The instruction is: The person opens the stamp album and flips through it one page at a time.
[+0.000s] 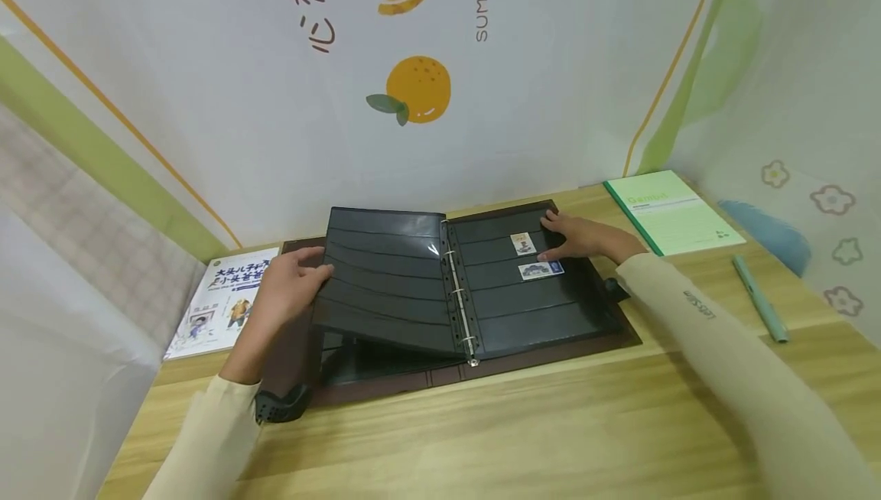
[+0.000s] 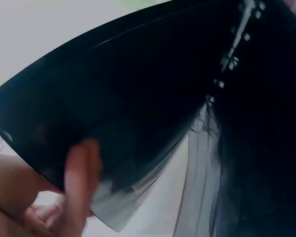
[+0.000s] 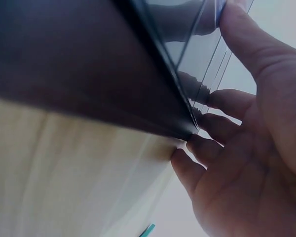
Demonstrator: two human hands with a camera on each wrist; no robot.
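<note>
A ring-bound stamp album lies spread out in the head view, with black pocket pages in a dark brown cover (image 1: 440, 375). My left hand (image 1: 292, 286) pinches the outer edge of the left album page (image 1: 385, 271), which stands lifted off the cover. In the left wrist view the thumb (image 2: 81, 182) lies over that page's face. My right hand (image 1: 581, 238) rests on the outer part of the right album page (image 1: 523, 316), fingers spread. Two stamps sit in that page: a small upright stamp (image 1: 523, 245) and a wide blue-and-white stamp (image 1: 537, 271), whose edge my right thumb touches.
A white illustrated book (image 1: 213, 316) lies at the left, partly beside the album cover. A green notebook (image 1: 674, 213) stands off to the back right, with a green pen (image 1: 760, 301) nearer me. A printed curtain (image 1: 523, 102) hangs behind the wooden table (image 1: 523, 431).
</note>
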